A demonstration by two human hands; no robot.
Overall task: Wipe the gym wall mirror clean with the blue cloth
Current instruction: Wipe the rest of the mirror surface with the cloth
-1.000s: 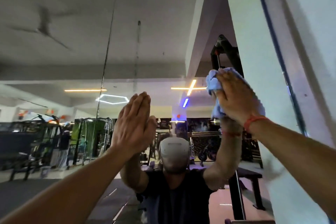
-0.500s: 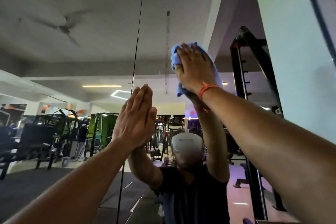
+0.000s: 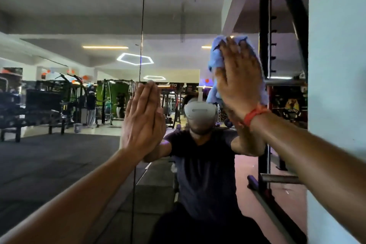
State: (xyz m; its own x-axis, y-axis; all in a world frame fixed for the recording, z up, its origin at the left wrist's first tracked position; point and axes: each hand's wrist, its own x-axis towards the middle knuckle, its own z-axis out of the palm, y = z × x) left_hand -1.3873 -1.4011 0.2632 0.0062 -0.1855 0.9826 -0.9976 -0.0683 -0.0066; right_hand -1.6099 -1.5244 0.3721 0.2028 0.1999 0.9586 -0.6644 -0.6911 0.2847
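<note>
The gym wall mirror [image 3: 89, 16] reflects a dim room of machines. The right hand [image 3: 240, 77] presses the blue cloth [image 3: 214, 61] flat against the glass, upper right, fingers spread. The left hand [image 3: 142, 117] — straight-fingered, empty — rests on the mirror further left.

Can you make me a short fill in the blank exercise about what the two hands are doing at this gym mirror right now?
1. The right hand presses a ____ cloth flat against the mirror.
2. The left hand rests on the glass with its fingers ____.
3. A ____ band circles the right wrist.
4. The cloth sits ____ than the left hand.

Missing words: blue; straight; red; higher
</note>
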